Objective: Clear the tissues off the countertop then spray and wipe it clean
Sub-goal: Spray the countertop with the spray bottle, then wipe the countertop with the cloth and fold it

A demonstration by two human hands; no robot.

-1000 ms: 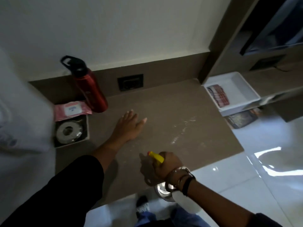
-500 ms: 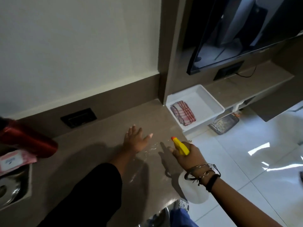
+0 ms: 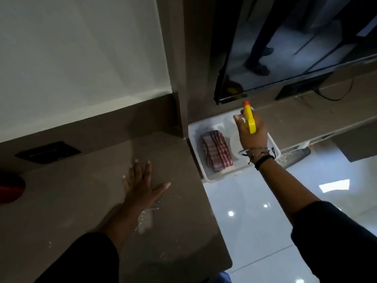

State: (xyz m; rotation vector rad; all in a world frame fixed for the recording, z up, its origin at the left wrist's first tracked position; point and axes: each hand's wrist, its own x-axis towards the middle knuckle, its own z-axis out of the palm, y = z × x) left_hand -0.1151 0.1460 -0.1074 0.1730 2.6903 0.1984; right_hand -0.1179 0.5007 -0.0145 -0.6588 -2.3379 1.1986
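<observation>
The brown countertop fills the lower left, with wet spray droplets shining near its right part. My left hand lies flat on it, fingers spread, holding nothing. My right hand is out to the right over a white tray and grips a spray bottle with a yellow trigger head; the bottle's pale body hangs below my palm inside the tray. A folded red-checked cloth lies in the tray's left half. No tissues are in view.
A red bottle shows at the left edge. A black socket plate sits in the backsplash. A dark TV screen hangs above a lower shelf. Glossy white floor tiles lie beyond the counter's right edge.
My right hand has carried the spray bottle from over the counter's front edge rightward to the white tray. My view has swung right; the left hand stays flat on the counter.
</observation>
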